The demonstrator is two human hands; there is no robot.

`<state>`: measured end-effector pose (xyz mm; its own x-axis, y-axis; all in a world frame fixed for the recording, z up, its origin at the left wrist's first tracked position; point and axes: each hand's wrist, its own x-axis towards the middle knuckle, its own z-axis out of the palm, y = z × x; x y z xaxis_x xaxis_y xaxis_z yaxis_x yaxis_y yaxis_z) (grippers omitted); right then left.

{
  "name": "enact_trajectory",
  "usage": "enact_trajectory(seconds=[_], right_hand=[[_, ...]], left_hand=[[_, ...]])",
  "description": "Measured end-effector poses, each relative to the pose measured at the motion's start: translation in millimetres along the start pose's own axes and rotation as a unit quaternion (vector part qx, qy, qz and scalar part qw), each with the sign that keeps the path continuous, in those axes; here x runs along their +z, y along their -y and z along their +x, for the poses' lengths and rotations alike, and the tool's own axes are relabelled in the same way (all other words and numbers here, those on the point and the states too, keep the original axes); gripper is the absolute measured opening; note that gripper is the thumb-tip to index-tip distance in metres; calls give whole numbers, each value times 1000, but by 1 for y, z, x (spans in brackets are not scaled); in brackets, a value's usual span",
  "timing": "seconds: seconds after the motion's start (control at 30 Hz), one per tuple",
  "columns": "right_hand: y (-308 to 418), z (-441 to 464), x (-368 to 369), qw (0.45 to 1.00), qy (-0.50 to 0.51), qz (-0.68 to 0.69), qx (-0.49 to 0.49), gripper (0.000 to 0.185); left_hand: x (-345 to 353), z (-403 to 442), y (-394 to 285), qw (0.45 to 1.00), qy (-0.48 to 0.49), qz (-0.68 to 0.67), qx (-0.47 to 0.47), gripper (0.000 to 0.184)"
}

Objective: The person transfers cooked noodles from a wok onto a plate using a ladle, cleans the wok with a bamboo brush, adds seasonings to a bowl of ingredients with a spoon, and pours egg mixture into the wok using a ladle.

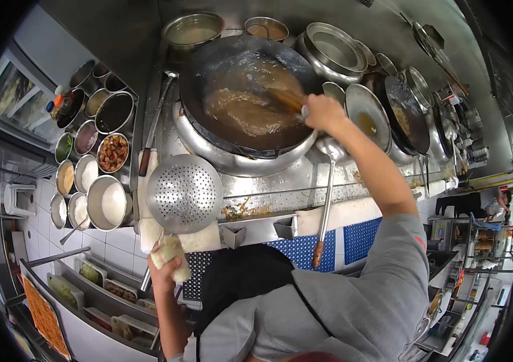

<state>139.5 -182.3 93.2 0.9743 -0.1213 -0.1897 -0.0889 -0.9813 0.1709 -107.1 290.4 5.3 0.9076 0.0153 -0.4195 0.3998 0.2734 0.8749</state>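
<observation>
A large dark wok [193, 102] on the stove holds brown, swirling liquid. My right hand [324, 113] is closed on the end of a bamboo brush [286, 99], whose bristles reach into the liquid. At the lower left, my left hand [165, 271] is wrapped round a pale folded cloth [171, 256]. A perforated strainer [185, 193] lies just beyond that hand, its bowl on the stove's front edge; the cloth hides where its handle runs. Right of the wok, a ladle [327, 199] with a wooden-tipped handle points toward my body.
Several metal pots of seasonings [107, 202] stand at the left. Behind the wok are metal bowls [193, 30]; a second wok [401, 114] is at the right. A long-handled utensil [159, 120] leans left of the wok. Another person [497, 205] is at the far right.
</observation>
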Motion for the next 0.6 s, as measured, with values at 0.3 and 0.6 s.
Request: enact_trajectory(seconds=[0.3, 0.6], right_hand=[[115, 50, -18, 977, -63, 202, 38, 41], [73, -23, -3, 993, -16, 97, -59, 39]], left_hand=[[41, 21, -22, 989, 137, 46, 37, 56], [32, 18, -18, 987, 158, -1, 26, 53]])
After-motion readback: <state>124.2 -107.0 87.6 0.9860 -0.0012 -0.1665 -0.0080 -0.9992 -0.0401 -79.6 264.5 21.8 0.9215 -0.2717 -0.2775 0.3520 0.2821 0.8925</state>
